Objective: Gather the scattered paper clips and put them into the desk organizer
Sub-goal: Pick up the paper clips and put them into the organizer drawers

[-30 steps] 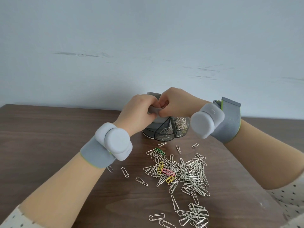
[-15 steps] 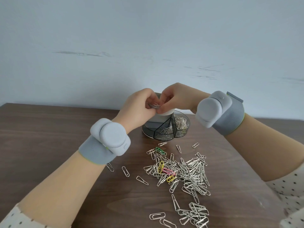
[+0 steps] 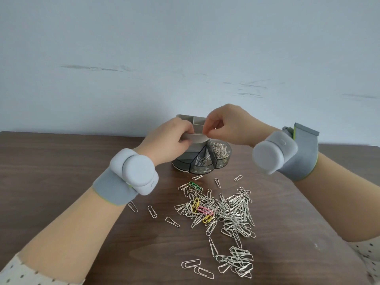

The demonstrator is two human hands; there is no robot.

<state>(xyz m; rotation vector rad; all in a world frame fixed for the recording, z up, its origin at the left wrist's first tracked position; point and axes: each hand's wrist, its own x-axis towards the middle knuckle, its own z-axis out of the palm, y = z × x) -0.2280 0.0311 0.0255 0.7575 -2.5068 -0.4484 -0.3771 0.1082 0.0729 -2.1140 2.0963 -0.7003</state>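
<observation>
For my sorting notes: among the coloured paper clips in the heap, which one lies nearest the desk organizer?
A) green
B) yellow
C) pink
A: the green clip lies at the heap's far edge, toward the desk organizer; the pink clip and yellow clips lie deeper in.

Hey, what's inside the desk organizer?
In the desk organizer, two front trays hold silver paper clips; the tray left of them looks empty. The white centre cups' insides are mostly hidden behind their walls, the left hand and the right hand.

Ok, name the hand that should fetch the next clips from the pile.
Probably right. The left hand grips the organizer by its rim; the pile of clips lies more toward the right hand.
</observation>
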